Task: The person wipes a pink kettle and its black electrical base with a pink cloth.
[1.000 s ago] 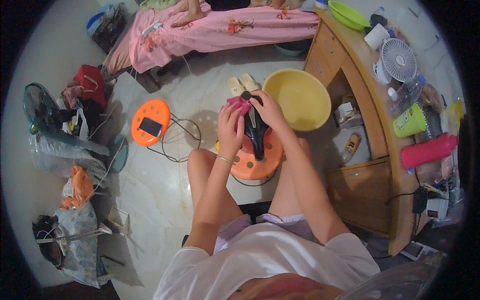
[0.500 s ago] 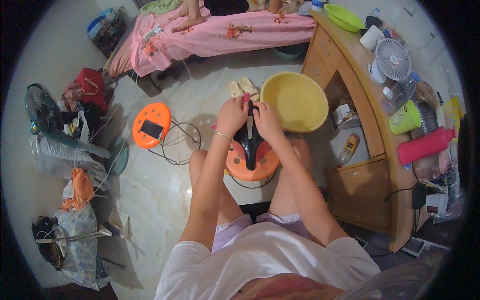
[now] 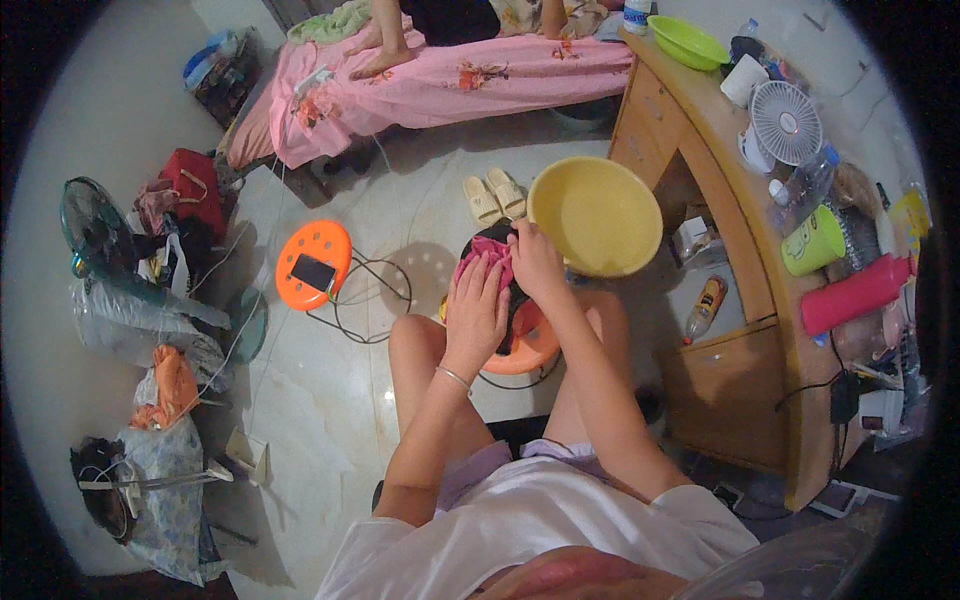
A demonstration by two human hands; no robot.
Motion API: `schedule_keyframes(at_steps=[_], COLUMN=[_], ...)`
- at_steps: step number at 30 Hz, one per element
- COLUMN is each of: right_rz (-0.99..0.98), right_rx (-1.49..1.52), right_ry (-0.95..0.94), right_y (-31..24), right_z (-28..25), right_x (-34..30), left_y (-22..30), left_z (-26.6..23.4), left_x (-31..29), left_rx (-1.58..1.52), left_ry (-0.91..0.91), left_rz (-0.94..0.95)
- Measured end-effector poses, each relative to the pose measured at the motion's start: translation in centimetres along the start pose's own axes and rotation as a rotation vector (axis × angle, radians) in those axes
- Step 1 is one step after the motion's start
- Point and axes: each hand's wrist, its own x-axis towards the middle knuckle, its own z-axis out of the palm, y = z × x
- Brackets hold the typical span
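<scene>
A pink cloth (image 3: 494, 252) lies bunched against a black object (image 3: 516, 297) that looks like a bicycle saddle, above an orange stool (image 3: 538, 350) between my knees. My left hand (image 3: 478, 305) presses the cloth onto the black surface, its fingers laid together over it. At the far right edge of the saddle, my right hand (image 3: 538, 262) is closed round the rim and steadies it. My hands and the cloth hide much of the saddle.
A yellow basin (image 3: 595, 215) and a pair of cream slippers (image 3: 495, 196) are beyond my hands. To the left, a second orange stool (image 3: 300, 240) holds a phone (image 3: 313, 273). A cluttered wooden desk (image 3: 735, 265) stands at right. Another person's foot (image 3: 380, 63) rests on the bed.
My left hand has moved from the saddle's far end onto its top nearer me, bringing the pink cloth over it. The saddle has tilted. My right hand still holds its far edge.
</scene>
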Motion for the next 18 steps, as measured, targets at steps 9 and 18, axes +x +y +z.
schedule_keyframes(at_steps=[9,18], right_rz=[-0.025,0.092], right_rx=[-0.012,0.018], right_ry=[0.012,0.013], right_y=[-0.4,-0.1], right_z=[-0.7,-0.6], right_x=[-0.1,-0.1], left_y=[-3.9,-2.9], left_z=[1.3,1.1], left_x=[9.1,5.5], left_rx=[-0.214,-0.286], left_ry=[-0.341,-0.110], left_rz=[-0.393,-0.413])
